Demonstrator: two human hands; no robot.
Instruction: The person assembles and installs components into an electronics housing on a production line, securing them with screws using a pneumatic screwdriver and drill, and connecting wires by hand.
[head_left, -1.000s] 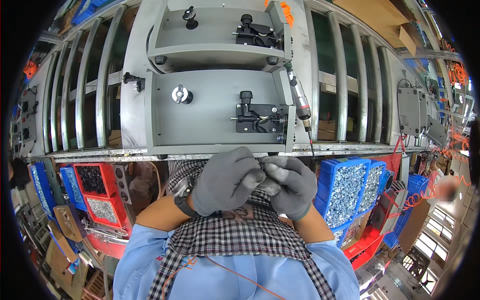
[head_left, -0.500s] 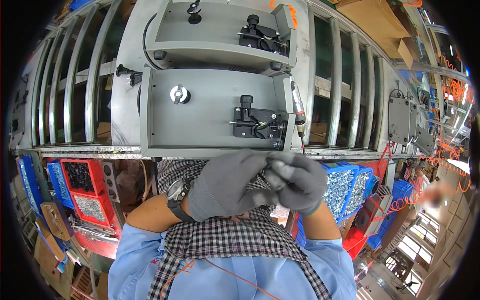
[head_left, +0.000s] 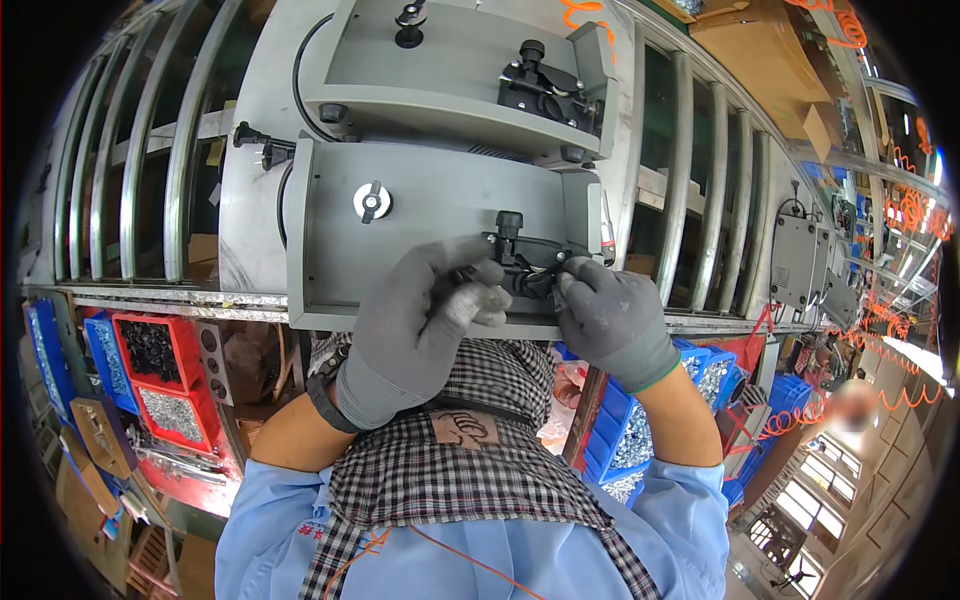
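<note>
The black clamp fitting [head_left: 525, 262] sits on the face of the nearer grey metal panel [head_left: 400, 250], toward its right end and just below a short black knob. Both gloved hands meet on it: the left hand [head_left: 425, 320] has its grip curled shut around the fitting's left side, and the right hand [head_left: 610, 315] pinches its right end with closed fingertips. Whether a small loose part is held between them cannot be told, since the gloves cover it. The risk, as a judgement, is that any small piece could slip from the thick gloves and drop past the panel's lower edge into the blue bins of screws [head_left: 640, 440] below, where it would be hard to find; a glove could also catch in the clamp.
</note>
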